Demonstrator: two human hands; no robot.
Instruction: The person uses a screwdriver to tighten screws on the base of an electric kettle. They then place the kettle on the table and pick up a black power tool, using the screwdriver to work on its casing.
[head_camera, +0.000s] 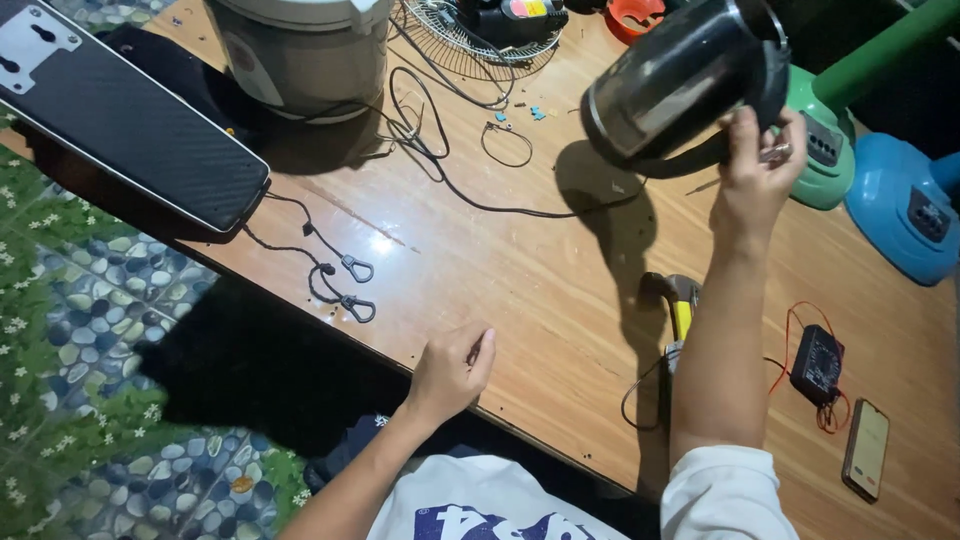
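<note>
Hidden and cut-off parts at the wooden table

The right hand (755, 165) covers the kettle's (680, 80) handle, so its grip there is unclear. The right forearm hides most of the hammer (678, 300). The top edge crops the rice cooker (305, 50) and the fan grille (455, 35); the right edge cuts off the blue fan base (905, 205). The left hand's (452, 372) fingers curl under, palm unseen.

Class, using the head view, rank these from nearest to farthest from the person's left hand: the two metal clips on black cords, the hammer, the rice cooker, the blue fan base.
Measured from the left hand, resting on the table edge:
1. Metal clips, just to its left.
2. Hammer, to its right, beside the other forearm.
3. Rice cooker, at the far top left.
4. Blue fan base, at the far right edge.
</note>
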